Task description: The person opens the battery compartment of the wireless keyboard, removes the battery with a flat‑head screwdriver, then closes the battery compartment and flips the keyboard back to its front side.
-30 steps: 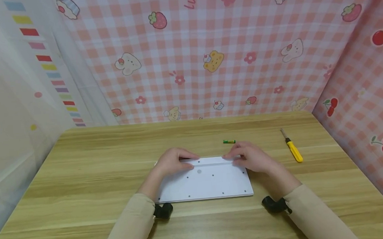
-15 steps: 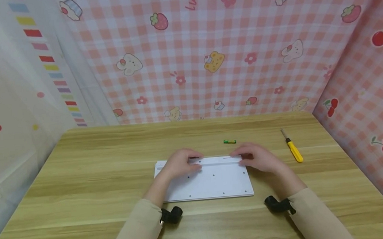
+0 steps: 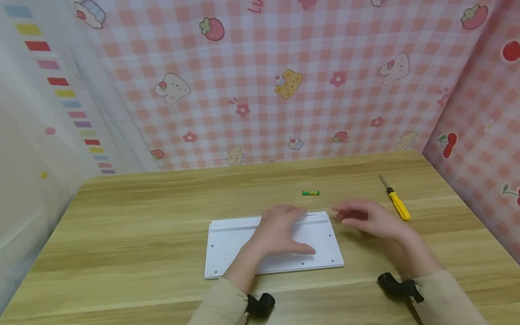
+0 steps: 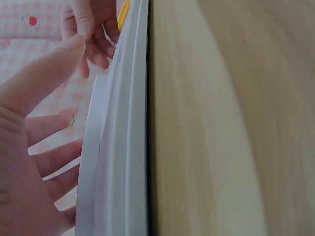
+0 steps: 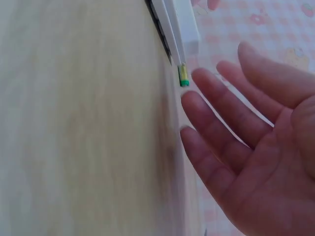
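Note:
A white keyboard [image 3: 234, 246] lies face down in the middle of the head view, its underside dotted with small screw holes and a raised ridge along the far edge. Over its right half is my left hand [image 3: 277, 233], thumb and fingers spread and holding nothing; whether it touches the keyboard is unclear. My right hand [image 3: 372, 219] is just off the keyboard's right end, with loosely bent fingers and nothing in them. In the right wrist view its palm [image 5: 275, 157] shows bare. A small green and yellow battery [image 3: 310, 193] lies beyond the far edge.
To the right lies a screwdriver [image 3: 398, 203] with a yellow handle, its tip pointing away. The wooden table [image 3: 128, 270] ends at a checked pink cloth [image 3: 256, 108] behind it, and more cloth hangs on both sides.
My left hand has moved right along the keyboard and spread its thumb and fingers. My right hand has left the keyboard's far edge and moved off to the right.

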Motion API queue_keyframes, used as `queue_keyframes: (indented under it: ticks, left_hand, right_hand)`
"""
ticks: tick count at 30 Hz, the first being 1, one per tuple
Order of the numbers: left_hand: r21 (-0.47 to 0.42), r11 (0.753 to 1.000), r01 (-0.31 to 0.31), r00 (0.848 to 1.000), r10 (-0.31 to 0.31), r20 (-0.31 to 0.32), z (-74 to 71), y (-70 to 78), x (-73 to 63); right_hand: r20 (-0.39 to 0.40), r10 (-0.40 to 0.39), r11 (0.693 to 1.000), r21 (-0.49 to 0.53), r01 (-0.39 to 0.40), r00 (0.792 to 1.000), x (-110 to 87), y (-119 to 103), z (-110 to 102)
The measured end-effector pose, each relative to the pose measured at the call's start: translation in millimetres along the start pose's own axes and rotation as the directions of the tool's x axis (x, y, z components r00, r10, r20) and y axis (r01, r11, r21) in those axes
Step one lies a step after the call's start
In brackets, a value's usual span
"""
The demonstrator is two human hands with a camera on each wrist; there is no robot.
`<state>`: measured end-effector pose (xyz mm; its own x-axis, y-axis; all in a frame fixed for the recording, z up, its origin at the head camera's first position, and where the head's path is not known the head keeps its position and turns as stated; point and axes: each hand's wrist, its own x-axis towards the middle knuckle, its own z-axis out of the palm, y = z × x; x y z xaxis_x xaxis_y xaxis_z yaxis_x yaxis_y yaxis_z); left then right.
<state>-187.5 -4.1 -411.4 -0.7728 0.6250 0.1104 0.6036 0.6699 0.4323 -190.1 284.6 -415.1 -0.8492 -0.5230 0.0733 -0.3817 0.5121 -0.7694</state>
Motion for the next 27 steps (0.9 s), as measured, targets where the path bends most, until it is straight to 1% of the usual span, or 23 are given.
queue_keyframes:
  ticks: [2,4,7,10,13,16,22,27]
  left_hand:
    - [0.032,0.999,-0.012,1.000,0.012,0.018,3.2,6.5,3.9]
    - [0.069,0.998,-0.013,0.999,0.011,0.036,6.6,12.7,7.7]
    - [0.128,0.992,-0.001,0.998,-0.007,0.063,12.8,20.5,13.4]
    - [0.164,0.986,0.015,0.996,-0.028,0.081,18.0,27.5,18.0]
    - [0.189,0.982,0.019,0.995,-0.037,0.091,21.6,34.0,21.0]
    - [0.233,0.973,0.005,0.994,-0.029,0.102,24.5,40.1,23.6]
    - [0.305,0.952,-0.021,0.993,-0.016,0.117,30.3,48.4,29.9]
    - [0.330,0.943,-0.029,0.989,-0.022,0.149,35.9,49.0,34.0]
  right_hand:
    - [0.004,-0.007,1.000,0.020,0.007,1.000,-5.6,-1.1,-2.3]
    - [0.006,-0.020,0.999,0.028,0.020,1.000,-10.5,-2.0,-4.1]
    - [0.002,-0.041,0.999,0.025,0.041,0.999,-16.9,-2.0,-6.2]
    - [0.000,-0.057,0.998,0.037,0.057,0.998,-22.1,-0.6,-8.0]
    - [0.002,-0.056,0.997,0.060,0.055,0.998,-25.5,1.0,-9.3]
    - [0.004,-0.045,0.996,0.076,0.044,0.999,-27.0,2.6,-10.0]
    - [0.001,-0.023,0.996,0.081,0.022,1.000,-27.8,5.0,-10.6]
    - [0.001,-0.002,0.997,0.071,0.002,1.000,-27.3,3.6,-10.2]
